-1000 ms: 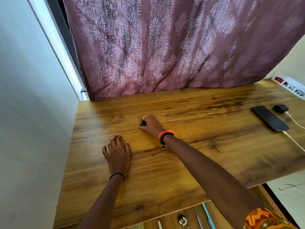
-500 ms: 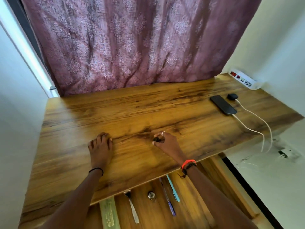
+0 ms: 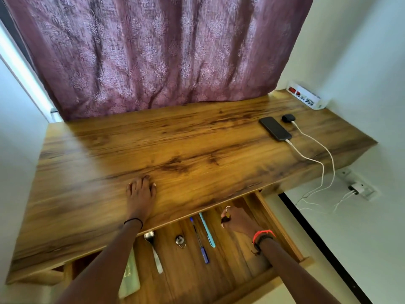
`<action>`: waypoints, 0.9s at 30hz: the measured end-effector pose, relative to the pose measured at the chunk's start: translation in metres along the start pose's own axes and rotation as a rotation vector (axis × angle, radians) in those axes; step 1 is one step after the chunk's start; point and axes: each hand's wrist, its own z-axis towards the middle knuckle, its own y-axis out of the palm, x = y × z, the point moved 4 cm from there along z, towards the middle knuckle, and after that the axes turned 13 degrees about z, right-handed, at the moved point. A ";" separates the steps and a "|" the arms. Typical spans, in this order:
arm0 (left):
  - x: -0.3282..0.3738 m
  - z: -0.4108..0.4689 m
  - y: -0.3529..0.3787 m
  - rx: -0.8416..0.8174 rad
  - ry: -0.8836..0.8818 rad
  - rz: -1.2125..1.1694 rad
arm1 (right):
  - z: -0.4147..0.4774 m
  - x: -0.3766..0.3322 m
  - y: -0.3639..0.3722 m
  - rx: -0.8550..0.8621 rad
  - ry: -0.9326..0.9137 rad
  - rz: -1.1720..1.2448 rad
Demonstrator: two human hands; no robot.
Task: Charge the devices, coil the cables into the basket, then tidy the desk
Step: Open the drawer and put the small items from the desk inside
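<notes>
Our right hand (image 3: 237, 219) has its fingers (image 3: 226, 211) curled round a small dark thing (image 3: 224, 220), over the open drawer (image 3: 230, 260). Our left hand (image 3: 141, 194) lies flat on the counter (image 3: 197, 150), fingers straight and close together. Far to the right on the counter, the phone (image 3: 275, 129) and a black case (image 3: 288, 118) each have a white cable (image 3: 309, 158) plugged in, trailing off the edge.

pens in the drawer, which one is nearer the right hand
The teal pen; the dark blue pen lies farther left of the right hand.
</notes>
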 end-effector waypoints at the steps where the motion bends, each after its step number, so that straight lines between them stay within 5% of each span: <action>1: 0.001 -0.001 0.000 0.000 -0.003 -0.005 | 0.004 0.007 0.003 0.016 0.011 -0.007; 14: 0.002 -0.005 0.000 0.029 -0.024 -0.021 | 0.029 0.029 0.024 0.008 -0.147 -0.443; 22: 0.004 -0.014 -0.005 0.002 -0.048 -0.135 | 0.007 0.026 -0.005 0.139 -0.115 -0.103; 27: 0.025 -0.069 -0.041 0.079 0.089 -0.260 | -0.039 0.022 0.005 -0.068 -0.139 0.000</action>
